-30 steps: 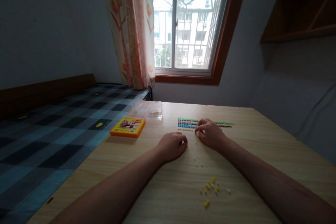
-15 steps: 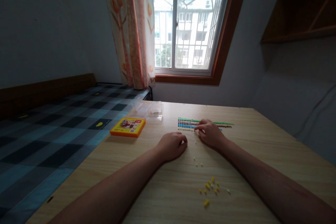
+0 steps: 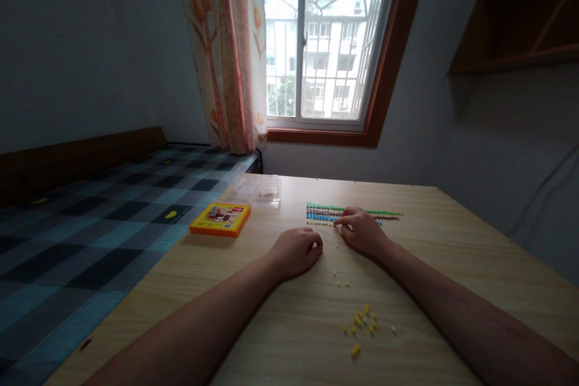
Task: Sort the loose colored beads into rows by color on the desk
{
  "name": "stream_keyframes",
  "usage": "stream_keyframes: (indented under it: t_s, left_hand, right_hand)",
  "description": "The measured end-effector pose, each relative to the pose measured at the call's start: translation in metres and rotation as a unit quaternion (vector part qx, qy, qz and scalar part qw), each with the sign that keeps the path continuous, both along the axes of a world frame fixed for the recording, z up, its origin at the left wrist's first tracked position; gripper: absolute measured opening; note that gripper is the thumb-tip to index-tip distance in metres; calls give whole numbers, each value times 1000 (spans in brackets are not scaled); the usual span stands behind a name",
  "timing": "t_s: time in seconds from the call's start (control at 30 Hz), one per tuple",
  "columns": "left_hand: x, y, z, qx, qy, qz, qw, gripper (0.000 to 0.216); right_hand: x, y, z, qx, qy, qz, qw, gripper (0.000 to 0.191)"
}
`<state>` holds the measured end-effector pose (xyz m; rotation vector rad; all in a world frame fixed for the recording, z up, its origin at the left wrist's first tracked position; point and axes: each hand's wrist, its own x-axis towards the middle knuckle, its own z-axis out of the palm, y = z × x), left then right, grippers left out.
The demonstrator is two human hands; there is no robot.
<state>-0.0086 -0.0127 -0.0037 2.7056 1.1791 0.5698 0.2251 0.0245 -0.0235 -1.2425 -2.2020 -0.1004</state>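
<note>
My right hand reaches over several rows of tiny building bricks. Its index fingertip is at the right end of the nearest row of pale bricks, with the thumb bent in below; whatever lies between them is too small to make out. Green bricks form the farthest row, with dark, brown and blue bricks in between, partly hidden by this hand. My left hand rests on the table with its fingers curled in, and nothing shows in it. A few loose pale bricks lie nearer to me.
Loose yellow bricks are scattered at the near side of the wooden table. On the left stand an orange and yellow box and a clear plastic case. A bed with a checked cover adjoins the table's left edge.
My right fingertips have shifted very slightly left along the pale row. My left hand and the loose bricks stay where they were.
</note>
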Motion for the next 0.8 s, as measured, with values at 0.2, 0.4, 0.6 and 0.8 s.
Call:
stream_keyframes:
  t_s: [0.2, 0.4, 0.6, 0.8]
  left_hand:
    - [0, 1, -1, -2, -1, -3, 1000, 17]
    - [-1, 1, -2, 1, -1, -3, 1000, 17]
    - [0, 1, -2, 3, 3, -3, 1000, 16]
    - [-1, 0, -1, 0, 2, 1, 1000, 16]
  right_hand:
    - [2, -1, 2, 7, 20, -18, 1000, 27]
    - [10, 5, -2, -4, 24, 9, 1000, 29]
    - [10, 7, -5, -3, 4, 27, 1000, 31]
    - [6, 2, 0, 15, 28, 27, 999, 31]
